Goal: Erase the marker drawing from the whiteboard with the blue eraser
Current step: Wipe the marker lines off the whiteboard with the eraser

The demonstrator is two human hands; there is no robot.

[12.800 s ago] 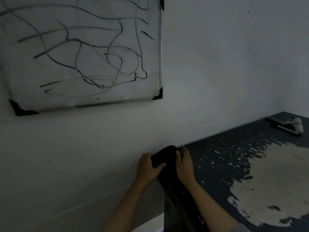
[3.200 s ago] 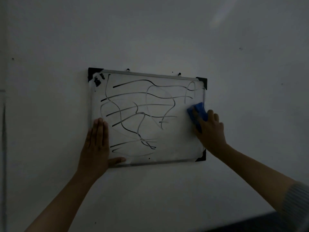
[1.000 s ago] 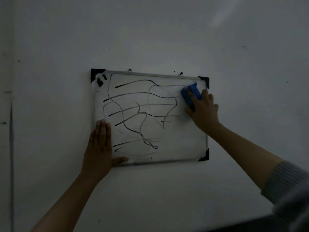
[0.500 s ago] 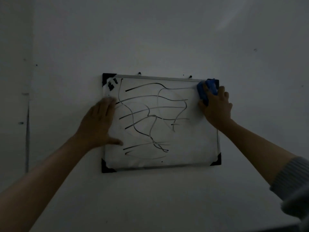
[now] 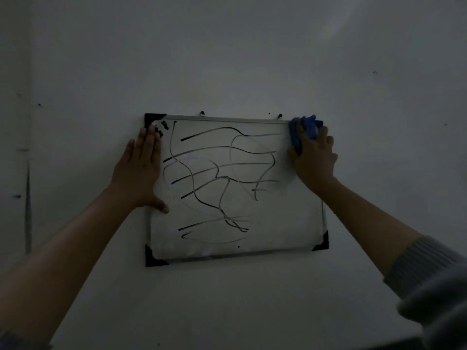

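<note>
A small whiteboard [image 5: 290, 223] with black corner caps hangs on a dim wall. Black marker scribbles [image 5: 217, 178] cover its left and middle; the strip along the right side is wiped. My right hand [image 5: 314, 160] presses the blue eraser [image 5: 304, 131] against the board's top right corner, hiding that corner cap. My left hand [image 5: 140, 168] lies flat with fingers up on the board's left edge, thumb out over the white surface.
The plain grey wall [image 5: 227, 59] surrounds the board, with two small hooks [image 5: 202, 113] holding its top rail. A dark vertical mark [image 5: 27, 203] runs down the wall at far left. A grey sleeve [image 5: 434, 286] covers my right forearm.
The eraser has gone up the right side to the top right corner. My left hand has shifted from the bottom left corner up to the left edge's upper half.
</note>
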